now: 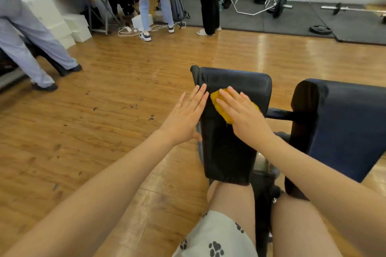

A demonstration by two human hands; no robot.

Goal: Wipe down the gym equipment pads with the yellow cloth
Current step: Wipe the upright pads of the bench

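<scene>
Right hand (243, 113): flat, fingers straight and together, pressing the yellow cloth (223, 108) onto the upper part of the near black pad (227, 152); the cloth shows beyond the fingers and under the palm. Left hand (186, 117): flat, fingers straight, holding nothing, laid along the pad's left edge with the thumb tucked at the side. Second pad (342, 127): to the right, apart, joined by a black bar (282, 115). Wooden floor (104, 110): open to the left.
</scene>
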